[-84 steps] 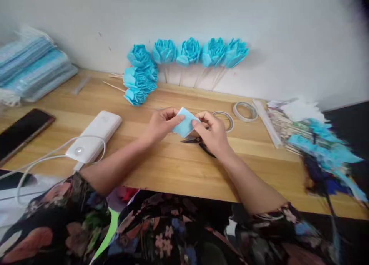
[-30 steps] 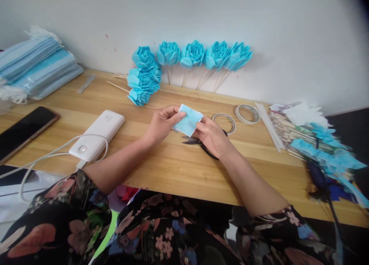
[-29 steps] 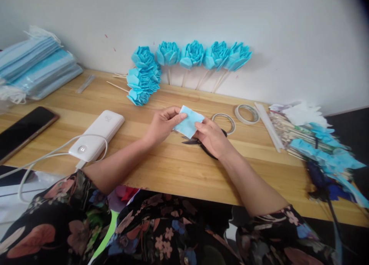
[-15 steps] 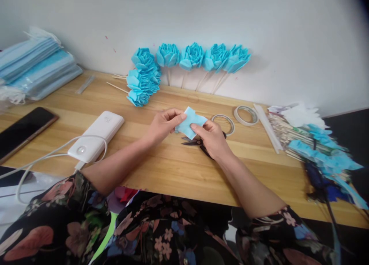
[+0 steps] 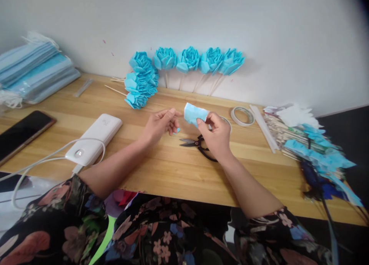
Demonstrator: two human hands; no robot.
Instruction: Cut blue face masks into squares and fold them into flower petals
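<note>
My right hand (image 5: pixel 216 136) pinches a light blue piece of mask fabric (image 5: pixel 195 113) between thumb and fingers. The piece is slightly curled, with a pale edge at its left. Just left of it, my left hand (image 5: pixel 163 126) is apart from that piece, its fingers curled inward. A small blue scrap (image 5: pixel 177 130) shows at its lower fingertips; most of it is hidden. Below and between the hands, black-handled scissors (image 5: pixel 196 143) lie on the table, their handles partly behind my right hand.
Blue fabric flowers (image 5: pixel 188 60) on sticks lean against the wall. Tape rolls (image 5: pixel 242 116), white sticks (image 5: pixel 263 128) and a pile of sticks and blue strips (image 5: pixel 319 153) lie right. At left are a power bank (image 5: pixel 95 138), a phone (image 5: pixel 25 134) and stacked masks (image 5: pixel 34 70).
My left hand has let go of the blue fabric piece and drawn slightly left. My right hand now holds the piece alone, its shape turned and more curled.
</note>
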